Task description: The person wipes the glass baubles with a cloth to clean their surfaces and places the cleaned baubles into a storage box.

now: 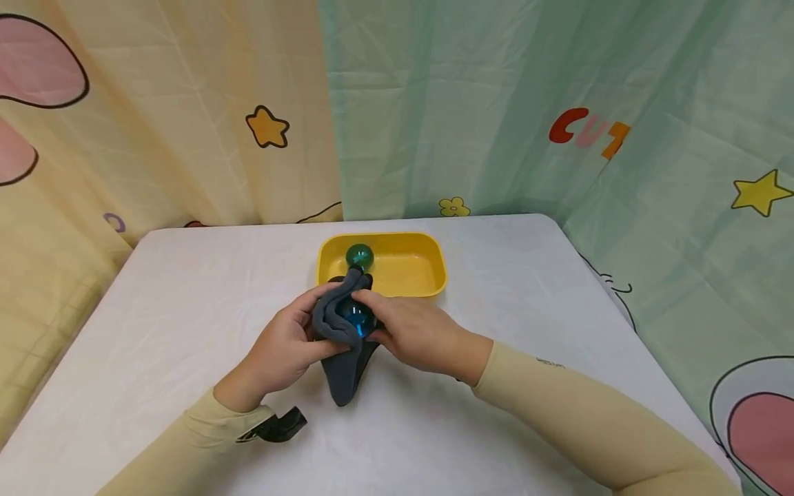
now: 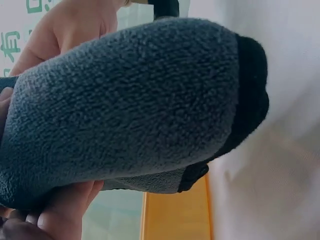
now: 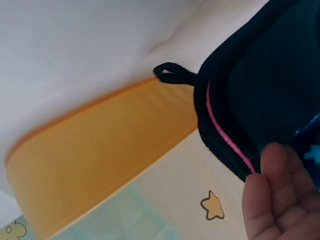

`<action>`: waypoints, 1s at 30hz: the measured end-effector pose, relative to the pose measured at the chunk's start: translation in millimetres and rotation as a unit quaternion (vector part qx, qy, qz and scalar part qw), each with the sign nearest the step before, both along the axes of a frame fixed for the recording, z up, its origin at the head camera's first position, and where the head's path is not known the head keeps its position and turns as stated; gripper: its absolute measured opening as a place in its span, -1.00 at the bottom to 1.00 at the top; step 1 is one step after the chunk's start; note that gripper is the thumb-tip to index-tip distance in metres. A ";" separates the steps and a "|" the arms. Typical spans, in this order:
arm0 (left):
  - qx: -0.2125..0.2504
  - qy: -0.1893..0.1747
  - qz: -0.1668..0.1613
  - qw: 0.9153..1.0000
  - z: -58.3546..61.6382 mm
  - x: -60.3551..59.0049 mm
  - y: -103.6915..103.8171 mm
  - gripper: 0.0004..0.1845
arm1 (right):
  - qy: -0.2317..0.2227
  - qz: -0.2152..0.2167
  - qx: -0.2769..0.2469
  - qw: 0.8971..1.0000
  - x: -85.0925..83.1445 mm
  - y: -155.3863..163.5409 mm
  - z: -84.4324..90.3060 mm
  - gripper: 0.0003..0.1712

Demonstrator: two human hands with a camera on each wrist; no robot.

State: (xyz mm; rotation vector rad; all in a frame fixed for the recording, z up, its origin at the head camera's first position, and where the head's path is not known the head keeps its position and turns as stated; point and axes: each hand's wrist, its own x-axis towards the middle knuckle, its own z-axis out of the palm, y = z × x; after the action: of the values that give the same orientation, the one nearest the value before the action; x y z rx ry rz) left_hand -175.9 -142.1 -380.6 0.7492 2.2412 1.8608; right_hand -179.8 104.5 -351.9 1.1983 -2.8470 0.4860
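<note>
Both hands, left [image 1: 282, 348] and right [image 1: 412, 331], are gripping a grey fleece cloth [image 1: 341, 358] around a glossy blue ball [image 1: 355, 318]; wrapping should be staying snug

Glossy blue ball [image 1: 355, 321]: mostly wrapped in the grey fleece cloth [image 1: 340, 344] between my fingers; only one patch shows. Translucent green ball [image 1: 359, 256], beyond my fingertips: lower part hidden behind the cloth's top. My left wrist view: cloth fills it; my fingers [image 2: 62, 212] cut off at the edge.
</note>
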 end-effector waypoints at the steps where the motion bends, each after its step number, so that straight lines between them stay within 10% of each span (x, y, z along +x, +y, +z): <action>1: -0.006 0.002 -0.001 1.000 0.5 0.4 0.2 -0.18 | 0.024 0.007 -0.002 1.000 -1.0 0.9 -0.8 -0.27; 5: -0.033 0.016 0.005 0.999 2.7 2.0 -0.1 -0.19 | 0.046 0.012 -0.024 0.999 -3.5 3.4 -3.7 -0.26; 8: -0.045 0.020 0.008 0.999 4.2 3.4 0.1 -0.18 | -0.066 -0.012 -0.079 0.995 -2.6 2.8 -5.7 -0.26; 11: -0.045 0.019 0.011 0.999 4.2 4.3 0.9 -0.18 | -0.194 -0.041 -0.151 0.968 -1.8 0.8 -8.7 -0.49; 14: -0.049 0.022 0.019 0.998 3.1 3.8 1.8 -0.17 | -0.223 -0.047 -0.170 0.959 -1.5 -1.2 -10.4 -0.59; 24: -0.061 0.029 0.041 0.997 1.4 3.0 1.0 -0.18 | -0.057 -0.017 -0.039 0.997 1.5 -3.2 -5.3 -0.21; 30: -0.080 0.012 0.024 0.996 2.0 5.4 1.5 -0.15 | 0.084 0.018 -0.021 0.996 -1.2 2.7 -9.6 -0.25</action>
State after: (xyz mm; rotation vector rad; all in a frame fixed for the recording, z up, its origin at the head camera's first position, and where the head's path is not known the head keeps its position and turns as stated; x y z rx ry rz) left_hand -170.6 -140.6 -378.6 0.7001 2.4097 1.6739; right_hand -181.0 107.2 -361.4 1.2232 -2.6654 0.4219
